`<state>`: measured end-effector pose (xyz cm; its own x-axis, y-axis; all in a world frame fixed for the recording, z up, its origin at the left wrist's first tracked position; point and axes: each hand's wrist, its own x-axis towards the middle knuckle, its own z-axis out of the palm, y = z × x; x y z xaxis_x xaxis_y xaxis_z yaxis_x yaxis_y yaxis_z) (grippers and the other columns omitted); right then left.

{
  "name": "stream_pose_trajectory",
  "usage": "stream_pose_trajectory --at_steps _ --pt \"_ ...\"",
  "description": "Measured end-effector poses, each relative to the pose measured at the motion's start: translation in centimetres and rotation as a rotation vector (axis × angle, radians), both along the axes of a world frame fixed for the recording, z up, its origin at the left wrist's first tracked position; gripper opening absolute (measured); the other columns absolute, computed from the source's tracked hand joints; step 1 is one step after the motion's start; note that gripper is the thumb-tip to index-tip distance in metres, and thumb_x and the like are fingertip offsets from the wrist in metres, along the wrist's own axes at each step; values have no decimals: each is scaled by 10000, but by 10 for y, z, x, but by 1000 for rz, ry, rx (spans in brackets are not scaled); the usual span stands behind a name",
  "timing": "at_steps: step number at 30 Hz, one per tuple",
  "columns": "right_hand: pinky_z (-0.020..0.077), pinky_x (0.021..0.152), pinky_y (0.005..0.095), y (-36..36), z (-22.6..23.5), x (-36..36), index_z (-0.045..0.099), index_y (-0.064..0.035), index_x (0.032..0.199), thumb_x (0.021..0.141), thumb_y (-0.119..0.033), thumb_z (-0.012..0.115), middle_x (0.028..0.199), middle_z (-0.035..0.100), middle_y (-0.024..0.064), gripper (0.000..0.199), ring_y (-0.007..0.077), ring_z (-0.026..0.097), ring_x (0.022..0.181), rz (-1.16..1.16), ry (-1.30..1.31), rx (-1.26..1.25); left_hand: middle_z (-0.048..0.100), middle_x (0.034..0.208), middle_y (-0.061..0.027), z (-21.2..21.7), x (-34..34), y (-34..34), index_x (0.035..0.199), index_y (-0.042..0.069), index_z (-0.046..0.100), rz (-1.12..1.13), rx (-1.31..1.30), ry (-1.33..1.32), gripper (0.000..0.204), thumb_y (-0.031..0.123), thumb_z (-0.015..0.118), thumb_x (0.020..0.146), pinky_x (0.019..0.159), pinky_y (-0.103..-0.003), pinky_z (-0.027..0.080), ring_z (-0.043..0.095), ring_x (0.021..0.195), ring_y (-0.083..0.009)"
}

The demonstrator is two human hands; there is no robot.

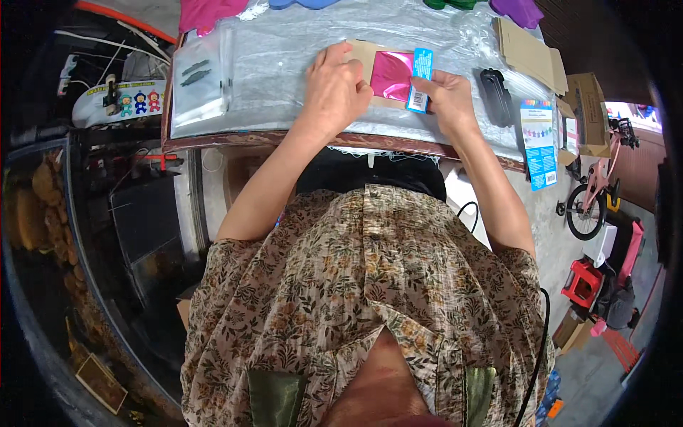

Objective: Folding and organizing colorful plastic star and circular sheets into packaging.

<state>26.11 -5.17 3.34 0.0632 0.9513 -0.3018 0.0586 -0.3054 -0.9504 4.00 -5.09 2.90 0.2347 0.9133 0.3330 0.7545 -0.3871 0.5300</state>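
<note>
A shiny pink foil piece point(391, 75) lies over a flat brown cardboard piece point(363, 53) on the table in front of me. Along the foil's right edge is a blue printed card point(421, 80). My right hand point(452, 102) pinches that card, thumb on top and fingers tucked beneath. At the cardboard's left end, my left hand point(334, 89) is closed with bent fingers around its edge; the fingertips are partly hidden. To the right of my right hand lies a black stapler-like tool point(495, 96).
Clear plastic bags point(199, 89) with dark strips lie at the left. Brown cardboard sheets point(526, 53) are stacked at the right rear. Another blue printed card point(538, 142) overhangs the right edge. Pink point(206, 13), blue, green and purple pieces line the far side.
</note>
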Motion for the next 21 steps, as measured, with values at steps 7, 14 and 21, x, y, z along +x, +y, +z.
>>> stream_pose_trajectory --at_steps 7,14,21 --pt "380 453 231 20 5 -10 768 -8 931 856 -84 761 739 712 23 107 55 552 522 80 -84 -47 613 1272 -257 -8 -5 1 703 -18 684 -28 46 -59 96 73 711 721 1024 -564 426 573 1203 -402" --pt "447 488 270 23 2 -22 762 33 924 836 -63 764 733 702 52 130 90 588 562 44 -126 -12 617 1277 -254 -7 -8 3 698 -21 685 -18 -2 -117 97 69 710 720 1034 -566 423 577 1201 -398" --pt "463 473 269 23 16 -31 754 11 899 847 -144 774 683 684 54 165 102 597 531 168 -90 -29 624 1277 -249 -7 -15 2 713 -29 692 25 2 -65 111 80 708 728 1039 -541 431 597 1175 -401"
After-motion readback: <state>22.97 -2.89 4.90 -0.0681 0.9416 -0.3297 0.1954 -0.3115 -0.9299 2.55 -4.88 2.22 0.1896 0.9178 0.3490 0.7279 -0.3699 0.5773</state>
